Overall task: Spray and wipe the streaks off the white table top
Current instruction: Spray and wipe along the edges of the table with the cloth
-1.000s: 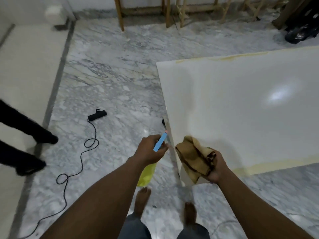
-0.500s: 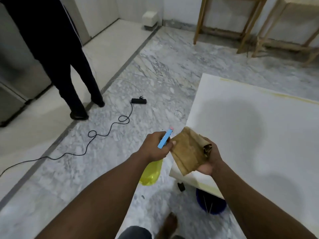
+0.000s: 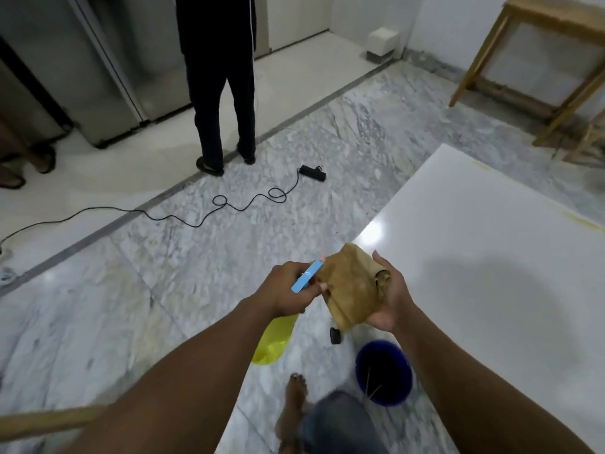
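View from a head-worn camera, looking down at a person's 2 bare forearms held out over a grey-veined marble floor (image 3: pixel 196 257). The left hand (image 3: pixel 286 290) is clenched around the neck of a yellow see-through plastic spray bottle (image 3: pixel 275 339). Its flat blue trigger head (image 3: pixel 307 280) sticks up past the fingers and points toward the right hand, and the yellow body hangs below the wrist.

The right hand (image 3: pixel 391 299) is turned palm up, fingers curled under a crumpled tan-brown cloth (image 3: pixel 350 286), grasping it, with the thumb raised beside it. The blue nozzle tip is just beside the cloth's near edge; whether they touch cannot be told.

The right hand and cloth hover over the left edge of the glossy white rectangular table top (image 3: pixel 491 257), which fills the right side of the view. The left hand is just off that edge, above the floor. Thin yellowish streaks (image 3: pixel 582 222) run along the table top's far edge.

On the floor below the hands sit a round dark-blue bucket (image 3: pixel 383 371) and a small black object (image 3: pixel 335 335), with the person's bare foot (image 3: pixel 294 398) near them. Farther off lies a black power block with a trailing cable (image 3: pixel 312 172). A 2nd person in dark trousers (image 3: pixel 222 93) stands by a steel cabinet (image 3: pixel 108 60). A wooden frame table (image 3: pixel 540 60) stands at top right.
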Demonstrator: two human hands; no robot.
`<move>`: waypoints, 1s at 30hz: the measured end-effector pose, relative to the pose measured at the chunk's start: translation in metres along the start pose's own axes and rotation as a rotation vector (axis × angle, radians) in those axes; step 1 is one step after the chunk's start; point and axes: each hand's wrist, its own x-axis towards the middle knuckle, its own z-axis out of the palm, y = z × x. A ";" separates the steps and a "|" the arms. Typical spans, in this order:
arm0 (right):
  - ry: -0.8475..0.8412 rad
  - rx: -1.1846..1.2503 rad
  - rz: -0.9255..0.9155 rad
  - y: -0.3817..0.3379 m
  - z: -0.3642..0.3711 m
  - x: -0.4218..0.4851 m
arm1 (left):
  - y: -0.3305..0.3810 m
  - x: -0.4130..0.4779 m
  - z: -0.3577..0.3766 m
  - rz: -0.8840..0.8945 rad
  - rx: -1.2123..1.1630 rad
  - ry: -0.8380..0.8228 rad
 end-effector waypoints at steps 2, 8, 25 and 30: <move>-0.029 0.022 0.037 0.014 -0.004 -0.016 | -0.002 -0.030 0.019 -0.046 -0.045 -0.020; 0.118 -0.075 0.192 0.033 -0.008 -0.049 | 0.013 -0.087 0.068 -0.169 -0.085 -0.098; 0.030 -0.185 0.332 -0.013 -0.106 -0.113 | 0.081 -0.108 0.207 -0.286 -0.173 0.099; 0.058 -0.308 0.281 -0.039 -0.115 -0.093 | 0.095 -0.091 0.218 -0.321 -0.283 0.241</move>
